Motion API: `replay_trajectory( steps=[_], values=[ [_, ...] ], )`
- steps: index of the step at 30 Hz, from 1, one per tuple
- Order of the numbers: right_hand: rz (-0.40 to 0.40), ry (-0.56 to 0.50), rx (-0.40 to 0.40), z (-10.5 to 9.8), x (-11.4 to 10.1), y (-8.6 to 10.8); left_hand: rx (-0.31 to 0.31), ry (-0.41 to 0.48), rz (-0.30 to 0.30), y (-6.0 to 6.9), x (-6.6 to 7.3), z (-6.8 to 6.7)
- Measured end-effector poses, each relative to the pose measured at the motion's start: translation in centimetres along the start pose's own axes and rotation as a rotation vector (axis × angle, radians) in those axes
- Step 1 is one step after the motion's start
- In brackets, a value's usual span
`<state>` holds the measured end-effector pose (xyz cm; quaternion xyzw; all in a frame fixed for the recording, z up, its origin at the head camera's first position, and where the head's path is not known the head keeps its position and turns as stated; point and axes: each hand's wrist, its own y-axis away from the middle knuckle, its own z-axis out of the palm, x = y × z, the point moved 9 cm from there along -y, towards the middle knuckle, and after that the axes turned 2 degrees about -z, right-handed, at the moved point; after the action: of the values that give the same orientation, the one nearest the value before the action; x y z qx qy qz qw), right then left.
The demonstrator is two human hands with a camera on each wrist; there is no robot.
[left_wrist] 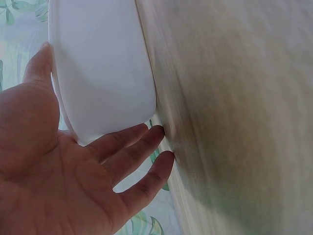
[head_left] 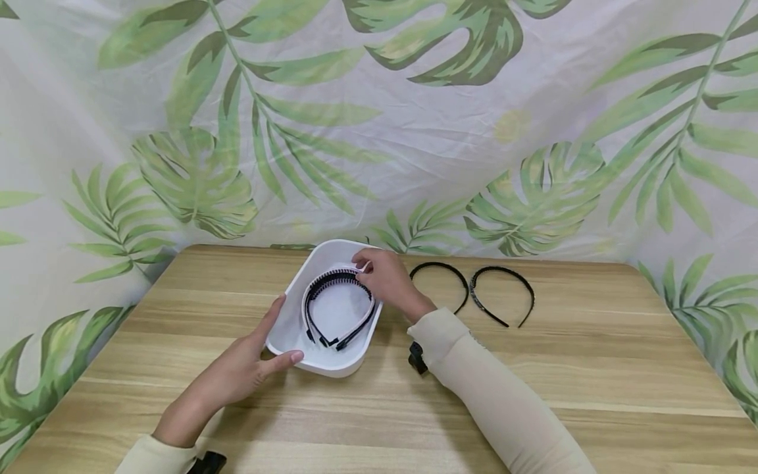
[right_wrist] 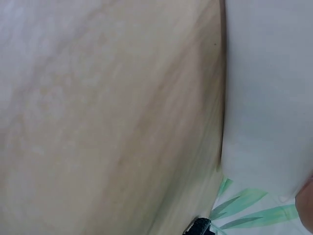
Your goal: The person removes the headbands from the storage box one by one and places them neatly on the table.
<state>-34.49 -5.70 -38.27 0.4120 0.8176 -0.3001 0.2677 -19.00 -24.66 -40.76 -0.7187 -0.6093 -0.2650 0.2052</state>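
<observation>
A white plastic bin stands on the table with several headbands inside, black and pale ones nested together, some with toothed edges. My left hand rests against the bin's near left corner, thumb at the rim; in the left wrist view its fingers are spread, fairly straight, beneath the white wall. Over the far right rim reaches my right hand, its curled fingers pinching the top right of a headband in the bin. Which band it is cannot be told. Only a bit of that hand shows in the right wrist view.
To the right of the bin lie a plain black headband, partly behind my right hand and wrist, and a black headband with a sparkly side. The wooden table ends at a leaf-patterned cloth behind.
</observation>
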Motion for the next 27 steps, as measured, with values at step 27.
replay_trajectory(
  steps=[27],
  values=[
    [0.019,-0.153,0.087,-1.2,-0.1,0.1,-0.005,-0.001,0.001,0.0,0.0,0.0]
  ],
)
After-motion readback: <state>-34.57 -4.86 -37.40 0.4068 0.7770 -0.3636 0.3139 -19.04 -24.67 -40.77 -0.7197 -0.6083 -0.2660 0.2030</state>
